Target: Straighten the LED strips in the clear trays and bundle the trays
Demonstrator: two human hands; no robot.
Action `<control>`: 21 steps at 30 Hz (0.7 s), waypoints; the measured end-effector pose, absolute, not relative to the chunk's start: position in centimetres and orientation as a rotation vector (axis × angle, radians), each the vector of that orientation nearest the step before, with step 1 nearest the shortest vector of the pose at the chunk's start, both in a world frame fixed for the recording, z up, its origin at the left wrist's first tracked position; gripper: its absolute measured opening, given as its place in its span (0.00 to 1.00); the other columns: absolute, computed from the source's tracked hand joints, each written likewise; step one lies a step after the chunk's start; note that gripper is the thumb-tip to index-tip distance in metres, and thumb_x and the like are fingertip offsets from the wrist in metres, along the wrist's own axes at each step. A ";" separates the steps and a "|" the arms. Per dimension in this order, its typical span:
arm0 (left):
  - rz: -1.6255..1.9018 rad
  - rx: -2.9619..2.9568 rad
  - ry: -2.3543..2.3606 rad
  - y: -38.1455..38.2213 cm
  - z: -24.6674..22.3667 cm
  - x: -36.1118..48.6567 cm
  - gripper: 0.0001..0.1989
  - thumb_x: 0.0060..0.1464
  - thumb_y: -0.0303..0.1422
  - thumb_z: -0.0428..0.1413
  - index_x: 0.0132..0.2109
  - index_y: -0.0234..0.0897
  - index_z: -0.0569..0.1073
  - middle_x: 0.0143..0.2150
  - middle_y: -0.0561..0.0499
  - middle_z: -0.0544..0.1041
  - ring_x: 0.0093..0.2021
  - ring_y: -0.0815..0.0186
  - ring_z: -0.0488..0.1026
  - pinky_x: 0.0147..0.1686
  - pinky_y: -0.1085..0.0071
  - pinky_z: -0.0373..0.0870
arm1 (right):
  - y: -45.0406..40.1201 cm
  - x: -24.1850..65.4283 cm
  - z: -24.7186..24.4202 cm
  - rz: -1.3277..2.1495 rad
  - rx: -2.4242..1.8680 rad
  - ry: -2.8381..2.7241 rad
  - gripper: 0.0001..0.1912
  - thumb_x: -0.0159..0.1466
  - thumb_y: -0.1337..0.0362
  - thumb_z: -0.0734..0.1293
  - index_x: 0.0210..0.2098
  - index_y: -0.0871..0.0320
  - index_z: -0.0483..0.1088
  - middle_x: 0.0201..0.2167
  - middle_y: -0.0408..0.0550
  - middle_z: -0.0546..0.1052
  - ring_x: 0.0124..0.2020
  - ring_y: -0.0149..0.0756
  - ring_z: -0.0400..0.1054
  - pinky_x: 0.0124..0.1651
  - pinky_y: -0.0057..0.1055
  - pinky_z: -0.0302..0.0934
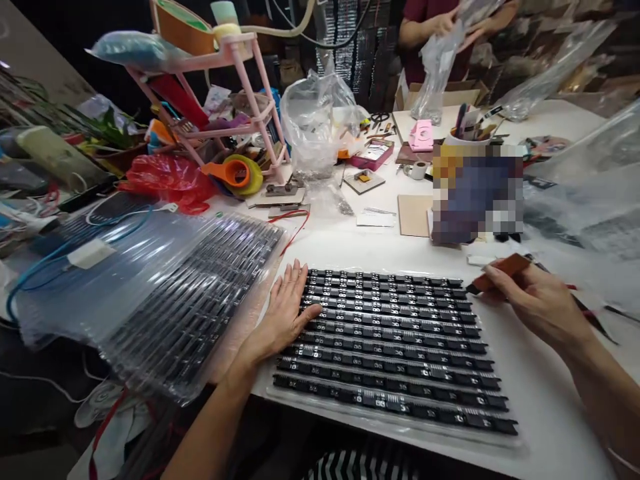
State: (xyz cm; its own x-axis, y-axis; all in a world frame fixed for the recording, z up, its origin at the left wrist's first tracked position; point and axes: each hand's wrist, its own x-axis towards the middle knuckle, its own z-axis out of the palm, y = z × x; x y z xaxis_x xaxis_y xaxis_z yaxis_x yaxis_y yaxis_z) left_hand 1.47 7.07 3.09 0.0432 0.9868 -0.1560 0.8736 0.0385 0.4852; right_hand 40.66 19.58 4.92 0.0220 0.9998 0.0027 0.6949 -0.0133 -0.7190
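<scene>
A clear plastic tray [390,421] lies on the white table in front of me, filled with several rows of black strips [395,345] that bear small silver marks. My left hand [286,310] rests flat on the tray's left edge, fingers stretched out and the thumb over the ends of the strips. Just off the tray's right upper corner, my right hand [543,303] grips a flat brown piece [505,272] with a dark tip, held between thumb and fingers. What kind of tool it is I cannot make out.
To the left, more trays of black strips [200,300] lie under clear plastic. A pink rack [240,67] holds tape and tools. Behind the tray are a beige board [415,215], a pen cup [470,133] and plastic bags [320,120]. Another person [440,27] handles a bag across the table.
</scene>
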 end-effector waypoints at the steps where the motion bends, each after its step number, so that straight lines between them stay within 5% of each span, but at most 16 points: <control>1: 0.340 1.894 1.870 7.1 2.9 1.5 0.43 0.58 0.57 0.36 0.69 0.33 0.36 0.71 0.39 0.33 0.70 0.56 0.29 0.65 0.50 0.33 | 19.4 40.5 5.1 0.800 -1.755 -1.686 0.20 0.58 0.46 0.65 0.33 0.57 0.71 0.29 0.51 0.78 0.26 0.43 0.74 0.30 0.36 0.70; 21: 0.612 1.822 1.925 1.9 3.4 1.1 0.31 0.61 0.45 0.43 0.68 0.45 0.47 0.70 0.52 0.48 0.69 0.60 0.45 0.67 0.59 0.39 | 19.0 39.4 6.5 0.609 -1.643 -1.953 0.11 0.64 0.57 0.60 0.31 0.57 0.67 0.26 0.47 0.76 0.26 0.36 0.70 0.32 0.31 0.62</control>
